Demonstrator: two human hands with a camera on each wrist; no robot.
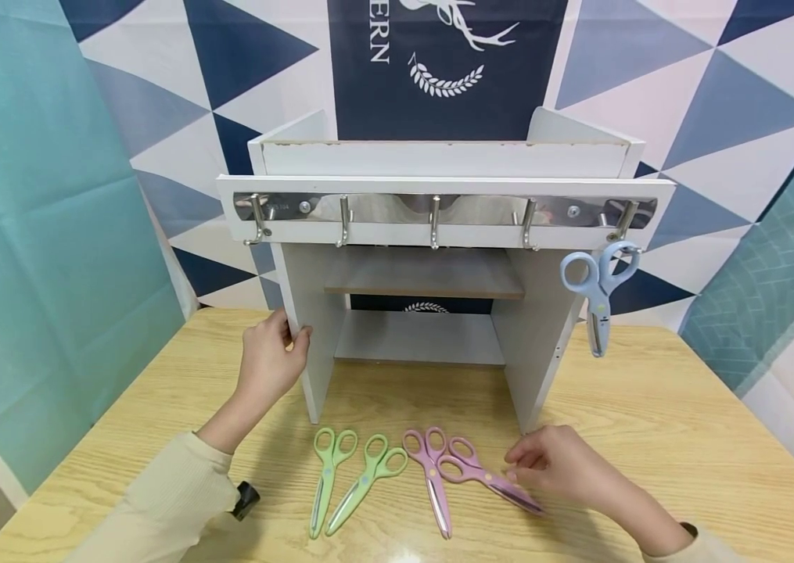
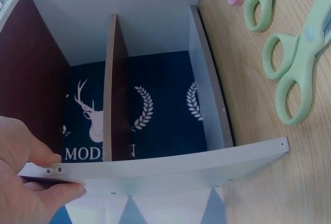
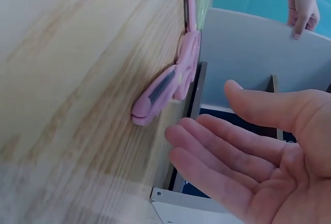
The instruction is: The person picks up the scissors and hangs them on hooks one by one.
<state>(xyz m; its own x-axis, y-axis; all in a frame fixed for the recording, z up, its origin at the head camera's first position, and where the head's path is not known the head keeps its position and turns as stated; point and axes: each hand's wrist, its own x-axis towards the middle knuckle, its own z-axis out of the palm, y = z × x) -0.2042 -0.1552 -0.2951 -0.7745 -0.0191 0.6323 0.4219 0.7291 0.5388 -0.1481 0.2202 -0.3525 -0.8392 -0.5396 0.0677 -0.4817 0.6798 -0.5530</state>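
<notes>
My left hand (image 1: 273, 352) grips the front edge of the left side panel (image 2: 176, 175) of a white shelf unit, with thumb and fingers on either side of it. Beside the unit's right panel, my right hand (image 1: 558, 465) hovers just over the table; the right wrist view shows its fingers (image 3: 232, 157) loosely extended, holding nothing. Nearest to it lies a pair of pink scissors (image 1: 484, 475), tilted with its blades toward the hand. Another pair of pink scissors (image 1: 432, 469) and two pairs of green scissors (image 1: 329, 465) (image 1: 371, 473) lie left of that.
Across the unit's top front runs a metal hook rail (image 1: 382, 209) with several hooks. Light blue scissors (image 1: 599, 301) hang from the rightmost hook. Inside the unit is a middle shelf (image 1: 425, 274). Patterned cloth (image 1: 256, 47) hangs behind the wooden table (image 1: 650, 407).
</notes>
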